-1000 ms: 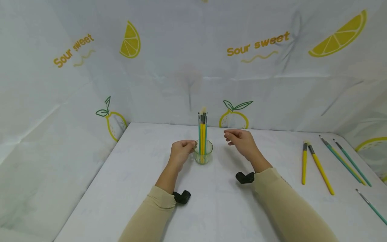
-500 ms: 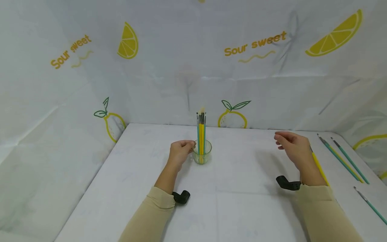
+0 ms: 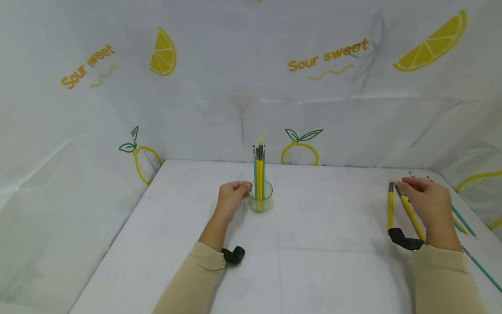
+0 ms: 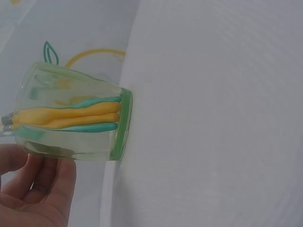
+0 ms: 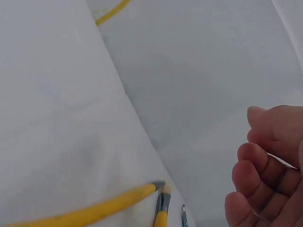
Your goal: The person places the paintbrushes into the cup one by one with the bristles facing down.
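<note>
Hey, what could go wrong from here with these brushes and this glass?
Tall brushes rise well above the glass, so a bump might tip it. The left grip only pinches the rim and could slip. The right grip is near yellow brushes lying close together, so it might nudge one aside.

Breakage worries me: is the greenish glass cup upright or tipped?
Upright: the cup stands base down, yellow and teal paintbrushes rising from its rim.

Yellow and teal brushes [image 3: 259, 174] stand in a greenish glass [image 3: 268, 192].
</note>
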A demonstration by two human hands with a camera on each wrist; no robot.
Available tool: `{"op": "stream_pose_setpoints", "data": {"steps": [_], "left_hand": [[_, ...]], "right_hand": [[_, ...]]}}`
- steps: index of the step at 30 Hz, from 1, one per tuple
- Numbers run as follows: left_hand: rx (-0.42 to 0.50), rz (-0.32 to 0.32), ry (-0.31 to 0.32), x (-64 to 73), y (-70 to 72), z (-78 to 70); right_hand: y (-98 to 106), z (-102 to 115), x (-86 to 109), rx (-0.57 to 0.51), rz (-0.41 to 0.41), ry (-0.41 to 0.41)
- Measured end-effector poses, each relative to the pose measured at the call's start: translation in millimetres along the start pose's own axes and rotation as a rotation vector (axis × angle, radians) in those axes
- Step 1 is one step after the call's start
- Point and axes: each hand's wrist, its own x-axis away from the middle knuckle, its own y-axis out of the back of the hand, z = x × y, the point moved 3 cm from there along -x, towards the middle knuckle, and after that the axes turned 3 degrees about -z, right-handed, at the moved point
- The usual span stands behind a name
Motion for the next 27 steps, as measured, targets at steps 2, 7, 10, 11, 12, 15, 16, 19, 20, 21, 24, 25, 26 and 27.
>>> {"op": "stream_pose_setpoints", "data": {"steps": [2,7,10,11,12,15,16,19,20,21,24,25,26,27], "left_hand": [[0.002,-0.004,0.008,-0.1,1.3,0.4],[0.000,0.002,0.001,0.5,2.5,-0.2],[-0.006,0.009,-0.007,0.3,2.2,-0.7],[-0.006,0.011,-0.011,0.3,1.9,-0.9],[-0.004,0.012,-0.012,0.1,1.8,-0.8],[-0.003,0.014,-0.016,0.3,1.0,-1.4],[-0.005,0.014,-0.018,0.3,0.9,-1.5],[-0.009,0.012,-0.015,0.7,0.9,-1.6],[-0.011,0.012,-0.017,0.7,0.9,-1.6],[-0.011,0.011,-0.016,0.7,0.9,-1.6],[-0.011,0.009,-0.011,0.5,0.8,-1.3],[-0.009,0.009,-0.009,0.6,0.7,-1.3],[-0.008,0.009,-0.009,0.7,0.6,-1.4],[-0.006,0.010,-0.007,0.8,0.5,-1.8]], "right_hand": [[2,-10,-2.9,0.037,0.003,-0.056],[4,-33,-5.9,0.090,0.025,-0.168],[5,-41,-5.6,0.128,0.057,-0.188],[5,-43,-5.7,0.144,0.067,-0.198],[5,-45,-5.8,0.165,0.085,-0.201],[4,-48,-5.7,0.203,0.121,-0.224],[3,-50,-5.7,0.209,0.130,-0.229],[1,-53,-6.0,0.222,0.134,-0.217],[0,-54,-6.4,0.233,0.124,-0.202],[-1,-55,-7.0,0.239,0.116,-0.190],[-2,-57,-9.1,0.270,0.099,-0.154],[-3,-57,-9.7,0.279,0.092,-0.150],[-3,-58,-10.3,0.280,0.092,-0.152],[-3,-58,-10.7,0.280,0.093,-0.155]]}}
